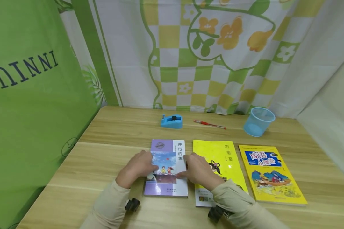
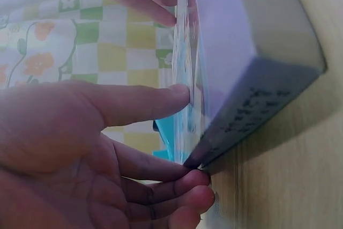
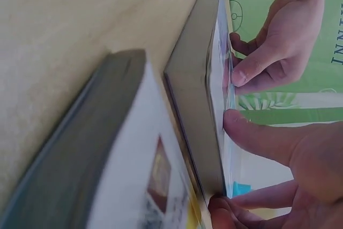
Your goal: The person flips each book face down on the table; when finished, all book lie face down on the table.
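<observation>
A purple and white book [image 1: 163, 190] lies flat on the table, a blue-sky picture with two small figures on its cover. My left hand [image 1: 138, 167] grips its left side, thumb on the cover, fingers bent at the edge. On the opposite side my right hand [image 1: 200, 170] holds it likewise, thumb near the lower part of the picture. In the left wrist view a thin shiny layer [image 2: 185, 63] lies along the cover under the thumb; whether it is loose I cannot tell. The right wrist view shows the book's page edges [image 3: 193, 95] and both thumbs on top.
Right of this book lie a yellow book [image 1: 212, 148], partly under my right forearm, and another yellow book [image 1: 275, 197] with a blue title box. Farther back are a blue tape dispenser [image 1: 172, 122], a red pen [image 1: 209, 124] and a blue bin [image 1: 258, 122]. A patterned curtain [image 1: 186, 76] hangs behind.
</observation>
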A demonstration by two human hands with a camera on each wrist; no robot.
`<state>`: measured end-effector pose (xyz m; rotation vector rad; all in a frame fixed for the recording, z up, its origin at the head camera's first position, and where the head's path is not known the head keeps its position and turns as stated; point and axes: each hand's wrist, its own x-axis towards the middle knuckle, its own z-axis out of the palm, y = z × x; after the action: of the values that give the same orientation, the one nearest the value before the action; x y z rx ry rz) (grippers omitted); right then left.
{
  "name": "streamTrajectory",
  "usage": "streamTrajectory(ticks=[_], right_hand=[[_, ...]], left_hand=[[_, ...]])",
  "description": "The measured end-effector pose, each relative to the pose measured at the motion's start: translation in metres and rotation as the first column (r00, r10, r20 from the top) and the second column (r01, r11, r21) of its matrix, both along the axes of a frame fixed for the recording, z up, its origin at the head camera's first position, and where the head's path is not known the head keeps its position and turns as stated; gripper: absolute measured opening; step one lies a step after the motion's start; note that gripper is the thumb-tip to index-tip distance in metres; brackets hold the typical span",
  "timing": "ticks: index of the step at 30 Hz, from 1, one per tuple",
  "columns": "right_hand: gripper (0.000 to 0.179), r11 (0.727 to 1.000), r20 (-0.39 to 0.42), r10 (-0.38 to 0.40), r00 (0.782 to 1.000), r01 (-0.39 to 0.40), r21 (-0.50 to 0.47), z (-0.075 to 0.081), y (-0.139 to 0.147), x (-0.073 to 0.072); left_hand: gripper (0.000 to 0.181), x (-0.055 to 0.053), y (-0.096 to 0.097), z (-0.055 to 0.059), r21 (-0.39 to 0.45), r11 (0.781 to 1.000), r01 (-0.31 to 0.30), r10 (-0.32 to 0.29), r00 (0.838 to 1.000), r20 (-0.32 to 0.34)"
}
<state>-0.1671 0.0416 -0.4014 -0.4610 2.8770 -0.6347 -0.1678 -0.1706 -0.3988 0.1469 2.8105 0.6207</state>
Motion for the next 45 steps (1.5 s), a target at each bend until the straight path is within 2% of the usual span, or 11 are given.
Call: streamTrajectory(ticks=[8, 12, 16, 29, 40, 45], right_hand=[[0.045, 1.000, -0.012, -0.013, 1.000, 0.013, -0.012, 0.000, -0.002, -0.002], [0.045, 0.999, 0.011, -0.031, 0.999, 0.031, -0.028, 0.000, -0.003, -0.003], [0.044, 0.997, 0.041, -0.058, 0.997, 0.060, -0.040, -0.001, -0.002, -0.004], [0.046, 0.996, 0.048, -0.079, 0.996, 0.081, -0.048, -0.005, -0.002, -0.005], [0.047, 0.995, 0.067, -0.083, 0.994, 0.087, -0.052, -0.004, 0.000, -0.007], [0.053, 0.995, 0.086, -0.083, 0.993, 0.088, -0.053, -0.005, 0.000, -0.008]], left_hand=[[0.035, -0.001, 0.003, 0.000, -0.018, 1.000, 0.009, -0.010, 1.000, -0.023], [0.035, 0.001, 0.003, 0.001, -0.003, 1.000, -0.007, 0.007, 1.000, -0.023], [0.034, 0.002, 0.005, 0.004, -0.005, 1.000, 0.004, -0.004, 1.000, -0.030], [0.014, 0.003, -0.002, 0.011, 0.041, 0.999, 0.012, -0.012, 1.000, -0.008], [0.023, 0.002, -0.005, 0.014, 0.084, 0.996, 0.023, -0.021, 0.999, -0.027], [0.020, 0.002, -0.007, 0.018, 0.072, 0.997, 0.024, -0.022, 0.999, -0.033]])
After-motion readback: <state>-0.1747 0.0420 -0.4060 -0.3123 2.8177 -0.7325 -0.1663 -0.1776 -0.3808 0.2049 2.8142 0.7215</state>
